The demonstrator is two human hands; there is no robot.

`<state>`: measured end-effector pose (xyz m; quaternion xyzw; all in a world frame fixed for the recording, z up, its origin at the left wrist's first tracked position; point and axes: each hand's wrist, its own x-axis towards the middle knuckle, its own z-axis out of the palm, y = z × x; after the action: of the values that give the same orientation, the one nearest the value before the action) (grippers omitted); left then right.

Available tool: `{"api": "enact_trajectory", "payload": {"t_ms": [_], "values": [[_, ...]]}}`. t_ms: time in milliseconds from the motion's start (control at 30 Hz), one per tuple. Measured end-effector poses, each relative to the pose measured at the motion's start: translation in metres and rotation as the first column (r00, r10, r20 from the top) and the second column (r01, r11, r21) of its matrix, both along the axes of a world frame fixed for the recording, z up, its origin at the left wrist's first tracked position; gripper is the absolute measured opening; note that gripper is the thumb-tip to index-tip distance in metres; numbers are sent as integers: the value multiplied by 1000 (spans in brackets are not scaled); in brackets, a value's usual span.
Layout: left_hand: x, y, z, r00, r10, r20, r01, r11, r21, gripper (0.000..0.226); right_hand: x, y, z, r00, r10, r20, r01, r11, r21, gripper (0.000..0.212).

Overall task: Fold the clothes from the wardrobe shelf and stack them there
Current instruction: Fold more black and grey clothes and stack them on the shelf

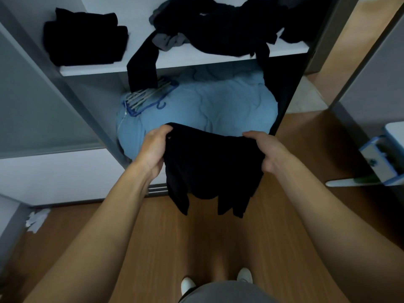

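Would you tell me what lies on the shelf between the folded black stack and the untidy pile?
Head view: only bare white shelf separates the folded stack from the untidy pile.

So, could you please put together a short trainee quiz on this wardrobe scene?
1. True or false: the left hand and the right hand both grip the black garment.
2. Where on the shelf does the folded black stack lie? A) its left end B) its right end C) its middle
3. Fill the gap: the hangers lie on the blue ____ below the shelf.
Key: 1 true; 2 A; 3 bedding.
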<state>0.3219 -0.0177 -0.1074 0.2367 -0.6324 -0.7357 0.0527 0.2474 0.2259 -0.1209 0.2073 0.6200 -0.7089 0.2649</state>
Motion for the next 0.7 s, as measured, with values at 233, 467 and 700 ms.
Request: {"api": "enact_trajectory", "payload": {"t_ms": [233, 467, 700], "values": [[1, 0, 29, 969, -162, 186, 164, 986, 5, 19, -19, 12, -11, 994, -105, -22, 105, 995, -1, 47], [-16, 16, 51, 977, -190, 91, 179, 976, 125, 21, 40, -38, -1, 764, 181, -619, 46, 942, 332, 14], [-19, 35, 61, 963, -252, 91, 240, 963, 126, 31, 87, -64, -15, 698, 517, -496, -190, 801, 568, 44]]}}
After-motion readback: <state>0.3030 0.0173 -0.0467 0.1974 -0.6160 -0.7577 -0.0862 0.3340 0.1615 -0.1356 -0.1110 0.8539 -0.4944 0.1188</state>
